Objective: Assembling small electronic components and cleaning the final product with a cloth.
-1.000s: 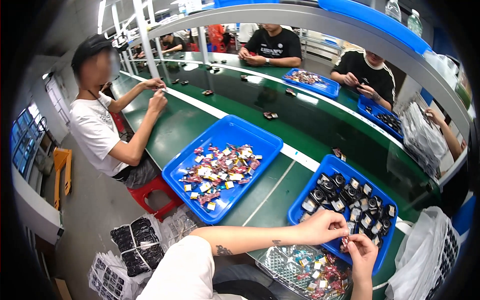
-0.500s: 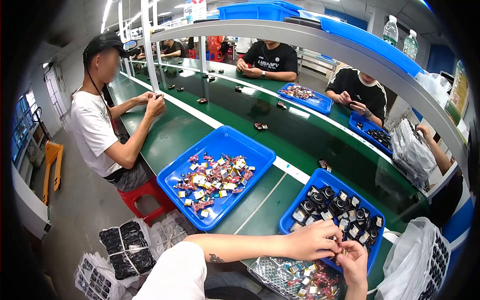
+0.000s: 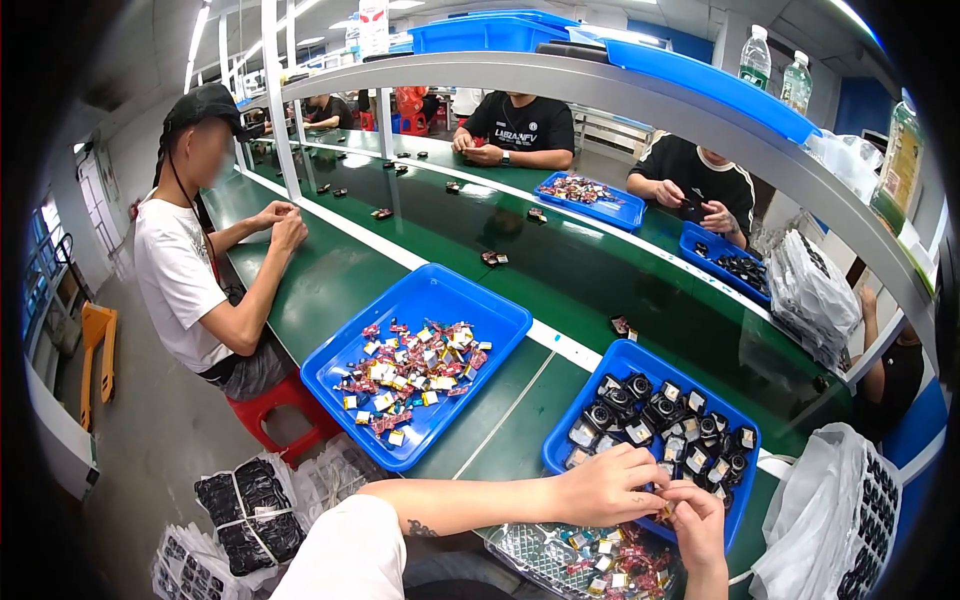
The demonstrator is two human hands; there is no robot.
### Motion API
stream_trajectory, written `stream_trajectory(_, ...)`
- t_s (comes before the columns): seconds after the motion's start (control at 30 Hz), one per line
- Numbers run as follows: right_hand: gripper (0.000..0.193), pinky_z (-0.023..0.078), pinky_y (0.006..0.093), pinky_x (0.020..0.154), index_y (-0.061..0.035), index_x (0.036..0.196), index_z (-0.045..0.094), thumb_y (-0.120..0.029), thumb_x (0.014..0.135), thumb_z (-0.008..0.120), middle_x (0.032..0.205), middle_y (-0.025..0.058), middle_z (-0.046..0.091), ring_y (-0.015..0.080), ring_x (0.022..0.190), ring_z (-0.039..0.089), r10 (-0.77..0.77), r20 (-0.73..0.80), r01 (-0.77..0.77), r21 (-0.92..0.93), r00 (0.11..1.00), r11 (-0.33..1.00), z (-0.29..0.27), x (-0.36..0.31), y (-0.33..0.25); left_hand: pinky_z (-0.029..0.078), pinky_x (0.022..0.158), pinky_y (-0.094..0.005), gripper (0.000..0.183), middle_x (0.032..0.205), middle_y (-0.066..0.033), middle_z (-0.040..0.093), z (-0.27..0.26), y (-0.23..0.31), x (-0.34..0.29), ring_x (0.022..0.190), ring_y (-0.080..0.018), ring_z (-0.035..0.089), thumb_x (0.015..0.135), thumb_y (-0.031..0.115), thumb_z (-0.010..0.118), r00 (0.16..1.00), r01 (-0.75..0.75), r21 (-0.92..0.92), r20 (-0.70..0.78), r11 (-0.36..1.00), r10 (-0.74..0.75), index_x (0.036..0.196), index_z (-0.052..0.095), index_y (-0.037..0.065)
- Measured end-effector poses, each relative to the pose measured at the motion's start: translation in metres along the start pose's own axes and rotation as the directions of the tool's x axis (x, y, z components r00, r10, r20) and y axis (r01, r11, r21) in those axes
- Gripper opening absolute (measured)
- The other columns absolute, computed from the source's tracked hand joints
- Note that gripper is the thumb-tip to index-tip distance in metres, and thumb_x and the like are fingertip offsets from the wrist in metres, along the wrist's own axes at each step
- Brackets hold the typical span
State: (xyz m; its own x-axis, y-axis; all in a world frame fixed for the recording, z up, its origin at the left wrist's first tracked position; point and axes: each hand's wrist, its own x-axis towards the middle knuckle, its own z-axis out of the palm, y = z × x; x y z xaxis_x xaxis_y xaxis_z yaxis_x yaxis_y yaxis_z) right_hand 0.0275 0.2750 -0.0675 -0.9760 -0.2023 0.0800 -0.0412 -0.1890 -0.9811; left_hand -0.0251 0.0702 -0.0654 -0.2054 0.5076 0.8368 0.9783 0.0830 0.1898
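Note:
My left hand [image 3: 612, 486] and my right hand [image 3: 698, 522] meet fingertip to fingertip above the near edge of a blue tray [image 3: 552, 446]. Both are closed in a pinch around a small piece, mostly hidden by the fingers; only a yellowish-red bit shows. In that tray lie many black housings [image 3: 664, 410] with round lens-like rings and silvery-white blocks. Beneath my hands, a clear plastic tray [image 3: 520, 545] holds small red circuit boards with white and yellow battery cells [image 3: 612, 562]. My left forearm passes over its far left corner.
Left of my hands, a larger blue tray [image 3: 490, 305] holds more boards and cells. A dark conveyor [image 3: 420, 235] with small assemblies runs beyond. White-wrapped packs [image 3: 830, 520] stand at right; bundled packs [image 3: 255, 510] lie lower left. Co-workers sit left and opposite. A metal shelf beam [image 3: 560, 75] spans overhead.
The view has shifted slightly, so the scene sits a little further left. My hands stay pinched together, their fingers slightly moved. The left co-worker's hands are lower against the shelf post.

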Motion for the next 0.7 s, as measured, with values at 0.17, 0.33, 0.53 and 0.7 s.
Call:
stream_trajectory(0.17,0.049,0.043,0.0287,0.072,-0.0025,0.093,0.067,-0.039,0.064,0.083,0.101,0.0115,0.053,0.0195,0.087,0.052,-0.462,0.101,0.441,-0.526,0.881,0.727,0.013,-0.004,-0.003,0.046,0.061,-0.0343,0.012,0.083,-0.0076,0.058,-0.003,0.004,-0.001,0.074,-0.0241,0.056,0.073,0.006,0.067,0.978,0.207,-0.323,0.093,0.923,-0.187,0.083,0.061,0.003)
stream_trajectory(0.33,0.023,0.042,0.0257,0.062,-0.0011,0.081,0.068,-0.011,0.065,0.080,0.075,0.0076,0.059,0.0174,0.070,0.054,-0.534,0.096,0.467,-0.627,0.840,0.623,0.021,-0.008,-0.005,0.047,0.060,-0.0345,0.010,0.070,-0.0095,0.058,0.003,0.005,-0.004,0.070,-0.0254,0.057,0.073,0.007,0.062,0.948,0.311,-0.438,0.206,0.843,-0.243,0.080,0.062,0.000)
stream_trajectory(0.53,0.013,0.040,0.0237,0.058,0.0020,0.071,0.063,-0.004,0.071,0.075,0.071,0.0075,0.060,0.0146,0.066,0.054,-0.472,-0.024,0.384,-0.545,0.881,0.745,0.012,-0.006,0.000,0.045,0.058,-0.0325,0.011,0.070,-0.0099,0.057,0.004,0.003,-0.004,0.064,-0.0231,0.056,0.079,0.010,0.065,0.891,0.454,-0.479,0.253,0.751,-0.378,0.080,0.063,-0.001)
stream_trajectory(0.7,0.012,0.041,0.0220,0.055,0.0022,0.073,0.063,-0.005,0.075,0.072,0.072,0.0077,0.060,0.0123,0.063,0.054,-0.466,-0.063,0.370,-0.518,0.883,0.771,0.014,-0.007,0.000,0.044,0.056,-0.0309,0.014,0.072,-0.0102,0.058,0.003,0.007,-0.003,0.063,-0.0200,0.057,0.081,0.012,0.065,0.879,0.474,-0.493,0.212,0.729,-0.428,0.083,0.065,-0.002)
